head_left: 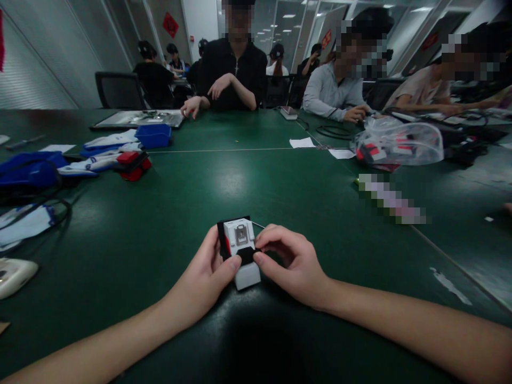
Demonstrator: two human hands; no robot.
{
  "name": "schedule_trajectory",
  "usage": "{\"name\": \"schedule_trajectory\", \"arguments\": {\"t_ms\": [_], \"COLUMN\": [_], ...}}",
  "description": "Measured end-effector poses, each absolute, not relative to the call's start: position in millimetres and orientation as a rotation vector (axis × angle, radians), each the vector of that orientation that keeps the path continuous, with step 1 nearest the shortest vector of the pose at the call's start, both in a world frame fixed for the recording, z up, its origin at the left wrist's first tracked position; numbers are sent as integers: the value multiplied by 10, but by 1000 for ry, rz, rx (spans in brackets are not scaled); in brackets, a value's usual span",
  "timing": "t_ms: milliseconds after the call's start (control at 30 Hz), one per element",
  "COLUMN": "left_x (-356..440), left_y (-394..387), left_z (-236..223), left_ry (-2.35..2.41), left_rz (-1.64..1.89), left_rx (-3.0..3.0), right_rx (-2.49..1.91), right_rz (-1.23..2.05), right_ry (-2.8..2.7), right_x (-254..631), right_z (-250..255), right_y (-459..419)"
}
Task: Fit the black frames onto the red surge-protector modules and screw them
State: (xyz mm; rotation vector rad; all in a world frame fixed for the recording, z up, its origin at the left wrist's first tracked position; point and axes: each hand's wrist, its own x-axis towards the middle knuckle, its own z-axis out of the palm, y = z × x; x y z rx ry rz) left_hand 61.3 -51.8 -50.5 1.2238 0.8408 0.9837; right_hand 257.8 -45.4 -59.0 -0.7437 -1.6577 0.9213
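A small white, black and red box-shaped device (pixel 240 250) rests on the dark green table (pixel 168 213), close to the near edge. My left hand (pixel 204 274) wraps round its left side, thumb pressed against the front. My right hand (pixel 294 264) grips its right side, with thumb and forefinger pinched at a black part on the device's middle. Both hands are closed on the device. A thin wire or pin sticks out from behind it to the right.
At left lie blue bags (pixel 28 170), white and blue cloths, a blue box (pixel 154 135) and a red and black part (pixel 134 162). A clear plastic bag of parts (pixel 400 143) sits at right. Paper slips (pixel 302 142) lie mid-table. Several people sit along the far side.
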Motion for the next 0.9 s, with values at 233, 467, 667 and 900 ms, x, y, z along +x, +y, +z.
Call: {"name": "schedule_trajectory", "arguments": {"t_ms": [233, 467, 667, 900], "left_x": [642, 713, 747, 708], "left_y": [-448, -304, -233, -162], "left_z": [-503, -521, -448, -470], "left_ry": [865, 898, 909, 925], "left_rz": [945, 986, 978, 1006], "left_rx": [1270, 1162, 994, 1010], "right_rx": [-718, -675, -1068, -913], "right_rz": [694, 371, -88, 135], "right_ry": [-1799, -1967, -2690, -2623], "right_x": [2554, 2776, 3261, 3257], "right_z": [-571, -491, -316, -334], "right_y": [-441, -282, -66, -66]}}
